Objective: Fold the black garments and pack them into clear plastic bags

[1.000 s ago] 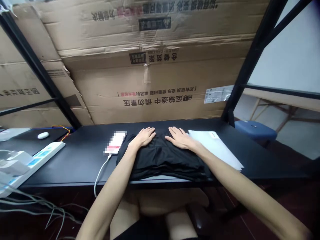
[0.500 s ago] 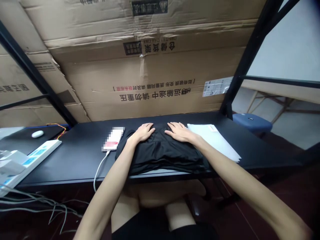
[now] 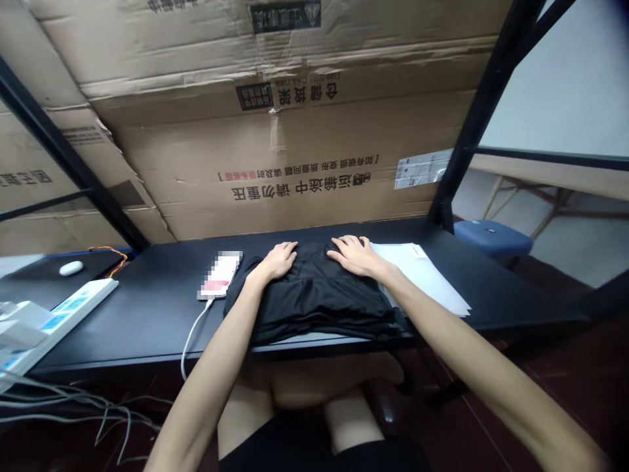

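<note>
Currently, head view: your left hand (image 3: 278, 261) and your right hand (image 3: 354, 257), both spread flat on the far side of a folded black garment (image 3: 314, 303). Its long axis follows the worktop (image 3: 132, 328) near edge; its bulk lies toward you, both hands equally near.

Folded cloth (image 3: 309, 303) lies between phone (image 3: 219, 275) and papers (image 3: 425, 278).

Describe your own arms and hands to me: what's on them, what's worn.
Both arms are bare. The left forearm and right forearm show no sleeve, and the left hand and right hand wear no gloves. No cables or bands show on either. Dark shorts are visible below.
</note>
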`<state>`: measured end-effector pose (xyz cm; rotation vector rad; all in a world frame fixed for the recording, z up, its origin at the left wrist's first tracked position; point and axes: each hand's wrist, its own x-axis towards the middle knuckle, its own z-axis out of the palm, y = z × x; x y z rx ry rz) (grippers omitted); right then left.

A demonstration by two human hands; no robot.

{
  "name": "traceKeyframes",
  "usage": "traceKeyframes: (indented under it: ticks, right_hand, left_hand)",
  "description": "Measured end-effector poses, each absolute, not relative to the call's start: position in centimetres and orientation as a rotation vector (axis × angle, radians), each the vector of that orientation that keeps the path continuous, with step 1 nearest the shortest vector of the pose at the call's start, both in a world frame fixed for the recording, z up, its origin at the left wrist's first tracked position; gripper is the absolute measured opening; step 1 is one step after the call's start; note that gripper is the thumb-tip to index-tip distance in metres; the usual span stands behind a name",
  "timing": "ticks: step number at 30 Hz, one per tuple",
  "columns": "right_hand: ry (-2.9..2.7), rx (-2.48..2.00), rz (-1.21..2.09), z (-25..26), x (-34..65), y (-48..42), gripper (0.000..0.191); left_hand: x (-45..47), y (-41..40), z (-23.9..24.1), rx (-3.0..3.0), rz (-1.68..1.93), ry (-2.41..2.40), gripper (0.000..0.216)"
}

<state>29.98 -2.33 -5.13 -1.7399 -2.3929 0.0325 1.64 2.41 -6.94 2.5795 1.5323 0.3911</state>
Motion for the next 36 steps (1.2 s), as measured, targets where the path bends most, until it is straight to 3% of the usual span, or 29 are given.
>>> traceKeyframes:
  ticks: [24, 36]
  right_hand:
    - [-2.385, -1.820, 0.041, -5.29, 30.11, -2.30, 0.073]
    - [-2.343, -1.741, -0.148, -5.24, 30.39, -2.19, 0.068]
  left_hand:
    - [1.47, 2.58, -7.03, 2.597, 0.415, 1.504, 0.052]
    - [1.73, 2.01, -6.45, 2.630, 0.495, 1.579, 0.053]
